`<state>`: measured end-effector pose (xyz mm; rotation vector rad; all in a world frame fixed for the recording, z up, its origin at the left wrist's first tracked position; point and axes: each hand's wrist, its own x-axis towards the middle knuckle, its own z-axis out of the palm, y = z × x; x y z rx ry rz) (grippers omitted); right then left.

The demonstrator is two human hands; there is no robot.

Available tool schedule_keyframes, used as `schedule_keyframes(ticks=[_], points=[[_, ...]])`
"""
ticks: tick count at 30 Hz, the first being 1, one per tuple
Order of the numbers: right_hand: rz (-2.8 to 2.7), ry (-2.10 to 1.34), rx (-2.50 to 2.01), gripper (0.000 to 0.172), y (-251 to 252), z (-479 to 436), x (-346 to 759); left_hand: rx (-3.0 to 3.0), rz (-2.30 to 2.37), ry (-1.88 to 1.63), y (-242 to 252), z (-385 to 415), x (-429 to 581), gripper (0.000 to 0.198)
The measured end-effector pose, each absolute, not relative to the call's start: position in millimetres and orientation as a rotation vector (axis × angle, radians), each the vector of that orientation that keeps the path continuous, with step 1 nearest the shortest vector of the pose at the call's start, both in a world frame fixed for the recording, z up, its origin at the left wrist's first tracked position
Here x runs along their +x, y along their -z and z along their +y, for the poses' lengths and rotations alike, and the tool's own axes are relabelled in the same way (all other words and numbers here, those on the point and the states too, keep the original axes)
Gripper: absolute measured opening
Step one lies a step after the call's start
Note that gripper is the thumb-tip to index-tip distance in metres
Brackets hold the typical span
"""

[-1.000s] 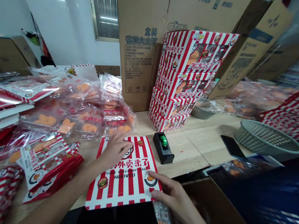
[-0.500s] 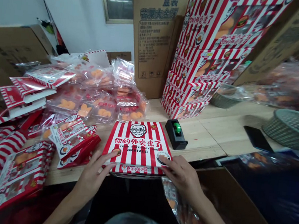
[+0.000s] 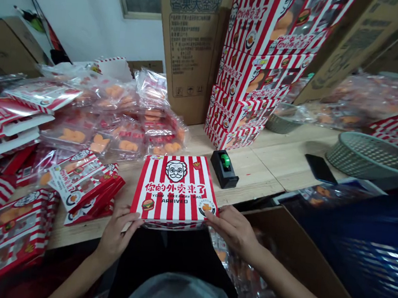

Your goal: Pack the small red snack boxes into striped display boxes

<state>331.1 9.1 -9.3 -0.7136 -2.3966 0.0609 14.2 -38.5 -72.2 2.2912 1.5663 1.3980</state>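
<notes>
- While the left fingers (image 3: 130, 221) curl against the near edge of the striped takeaway box (image 3: 175, 189), the right fingers (image 3: 213, 212) lie over its near right corner; both hands grasp the box lightly, neither released nor clenched.
- Left hand (image 3: 116, 237) sits just below the box's near left corner; right hand (image 3: 233, 231) sits just below its near right corner.
- Box lies flat, printed face up, at the near side of the wooden table (image 3: 263, 175).
- Technique, judged: equal, light pressure at both near corners should keep the box square and avoid creasing the thin card. Keeping the fingertips along the edges leaves the printed face uncovered.
- Relative to the box: tape dispenser (image 3: 224, 169) just beyond its far right corner; flat striped packs (image 3: 81, 186) just left; clear bags of orange gummy sweets (image 3: 128, 141) directly behind.
- Also relative to the box: stacked striped boxes (image 3: 253, 69) behind and right; phone (image 3: 320, 169) and woven plastic basket (image 3: 374, 157) well right; cardboard carton (image 3: 189, 39) farther behind.
</notes>
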Motion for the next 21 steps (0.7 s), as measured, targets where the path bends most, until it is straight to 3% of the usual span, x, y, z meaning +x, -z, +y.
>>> schedule_keyframes(ticks=[6,13,21], points=[[-2.478,-0.473,-0.778,0.030,9.4,8.6,344.7,2.500,1.453,-1.402,79.7,-39.0,8.2,0.020],[-2.386,0.055,-0.707,0.014,17.9,12.5,327.1,2.721,1.540,-1.558,71.5,-23.6,40.6,0.024],[-2.292,-0.151,-0.739,0.013,31.2,11.3,315.9,2.534,1.664,-1.704,70.0,-15.3,68.4,0.015]])
